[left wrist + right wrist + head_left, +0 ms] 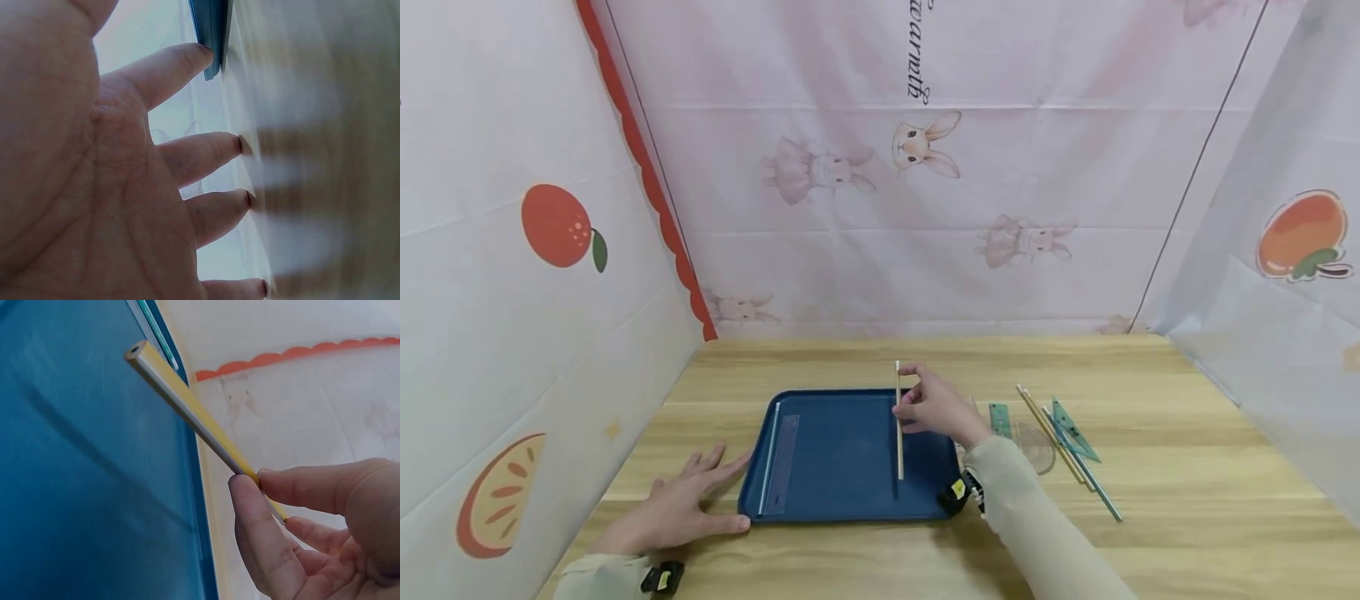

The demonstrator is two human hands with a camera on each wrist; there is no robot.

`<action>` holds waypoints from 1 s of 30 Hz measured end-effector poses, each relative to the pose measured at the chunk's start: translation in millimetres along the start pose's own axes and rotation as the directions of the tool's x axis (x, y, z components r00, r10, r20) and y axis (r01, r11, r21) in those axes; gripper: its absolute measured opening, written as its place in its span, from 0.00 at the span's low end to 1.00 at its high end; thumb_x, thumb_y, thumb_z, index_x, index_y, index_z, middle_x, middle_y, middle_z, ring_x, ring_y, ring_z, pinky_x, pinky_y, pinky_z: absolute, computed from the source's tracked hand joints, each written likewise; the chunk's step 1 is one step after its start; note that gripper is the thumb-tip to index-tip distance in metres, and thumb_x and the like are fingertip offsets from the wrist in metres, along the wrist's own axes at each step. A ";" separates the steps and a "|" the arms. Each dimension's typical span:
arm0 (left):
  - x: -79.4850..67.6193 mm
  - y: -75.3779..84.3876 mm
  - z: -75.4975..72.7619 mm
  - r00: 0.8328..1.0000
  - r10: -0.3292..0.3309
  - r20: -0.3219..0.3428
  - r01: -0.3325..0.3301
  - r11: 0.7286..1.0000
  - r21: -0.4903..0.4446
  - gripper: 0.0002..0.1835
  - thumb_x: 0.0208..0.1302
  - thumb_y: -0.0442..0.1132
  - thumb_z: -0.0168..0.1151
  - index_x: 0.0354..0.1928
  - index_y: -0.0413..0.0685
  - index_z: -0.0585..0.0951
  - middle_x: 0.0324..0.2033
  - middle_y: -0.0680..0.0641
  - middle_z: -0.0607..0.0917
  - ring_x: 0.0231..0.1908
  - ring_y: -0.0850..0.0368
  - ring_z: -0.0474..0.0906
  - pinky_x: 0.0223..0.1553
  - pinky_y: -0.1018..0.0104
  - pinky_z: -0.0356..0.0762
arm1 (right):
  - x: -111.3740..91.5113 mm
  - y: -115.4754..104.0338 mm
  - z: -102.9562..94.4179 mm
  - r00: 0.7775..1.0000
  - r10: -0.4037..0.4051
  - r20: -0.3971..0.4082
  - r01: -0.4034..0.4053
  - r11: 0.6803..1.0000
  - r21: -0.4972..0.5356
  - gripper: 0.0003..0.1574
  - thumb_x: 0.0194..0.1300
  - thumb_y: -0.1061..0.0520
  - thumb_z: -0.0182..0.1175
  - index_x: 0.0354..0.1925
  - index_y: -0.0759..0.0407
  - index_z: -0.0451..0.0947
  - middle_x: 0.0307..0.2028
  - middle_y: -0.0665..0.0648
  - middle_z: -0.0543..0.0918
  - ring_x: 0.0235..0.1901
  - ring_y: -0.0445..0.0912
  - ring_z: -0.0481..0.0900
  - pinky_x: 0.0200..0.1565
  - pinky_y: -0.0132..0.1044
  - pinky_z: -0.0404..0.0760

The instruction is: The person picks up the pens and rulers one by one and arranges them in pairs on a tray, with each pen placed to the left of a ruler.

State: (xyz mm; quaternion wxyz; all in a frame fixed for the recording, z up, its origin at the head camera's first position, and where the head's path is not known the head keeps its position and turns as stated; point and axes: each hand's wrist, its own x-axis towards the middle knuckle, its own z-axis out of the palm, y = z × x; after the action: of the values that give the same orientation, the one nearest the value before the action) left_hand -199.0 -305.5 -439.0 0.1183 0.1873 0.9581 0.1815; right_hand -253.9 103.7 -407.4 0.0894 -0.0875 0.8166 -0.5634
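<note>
My right hand [936,408] pinches a yellow pencil [900,454] between thumb and fingers, holding it over the right part of a blue tray [842,475]. The right wrist view shows the pencil [187,409] with its flat, unsharpened end pointing away from the hand and its shadow on the tray. On the tray's left side lie a teal pencil [769,462] and a clear ruler [786,458], side by side. My left hand [681,504] is spread on the table, with fingertips at the tray's left edge; in the left wrist view one finger meets the tray's rim [212,37].
Right of the tray lie a green set square [1075,432], yellow pencils [1060,446], another teal pencil [1101,487], a clear round protractor [1036,450] and a green ruler [1000,419]. Printed cloth walls [850,275] enclose the wooden table [1187,467] at back and sides.
</note>
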 end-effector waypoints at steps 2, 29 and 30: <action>0.5 0.6 -0.3 1.000 -0.007 -0.003 0.007 1.000 0.005 0.55 0.61 0.71 0.73 0.84 0.57 0.64 0.82 0.23 0.55 0.77 0.09 0.45 0.55 0.00 0.45 | 3.5 -3.8 7.1 1.000 -0.004 0.015 0.004 1.000 0.004 0.43 0.73 0.67 0.66 0.80 0.59 0.62 0.40 0.60 0.81 0.39 0.48 0.86 0.47 0.48 0.93; -1.5 0.5 0.3 1.000 0.007 -0.019 -0.007 1.000 0.007 0.55 0.61 0.71 0.72 0.84 0.59 0.64 0.82 0.25 0.55 0.77 0.09 0.46 0.55 0.00 0.43 | 23.6 -17.3 76.4 0.987 0.048 0.152 -0.045 0.999 -0.026 0.42 0.75 0.67 0.65 0.80 0.60 0.61 0.35 0.57 0.77 0.35 0.50 0.86 0.46 0.45 0.93; -1.4 0.8 0.3 1.000 0.007 -0.021 -0.007 1.000 0.006 0.55 0.60 0.71 0.72 0.84 0.59 0.64 0.82 0.25 0.55 0.77 0.09 0.46 0.56 0.00 0.43 | 24.4 -17.6 78.2 0.987 0.049 0.153 -0.045 0.999 -0.028 0.42 0.75 0.67 0.65 0.80 0.60 0.61 0.35 0.57 0.76 0.35 0.50 0.86 0.46 0.45 0.93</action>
State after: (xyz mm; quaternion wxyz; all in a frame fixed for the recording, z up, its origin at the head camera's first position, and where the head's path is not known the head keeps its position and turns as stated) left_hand -197.3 -305.2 -438.8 0.1071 0.1891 0.9592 0.1809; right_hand -257.7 20.9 -419.3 0.1644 -0.1124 0.8159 -0.5428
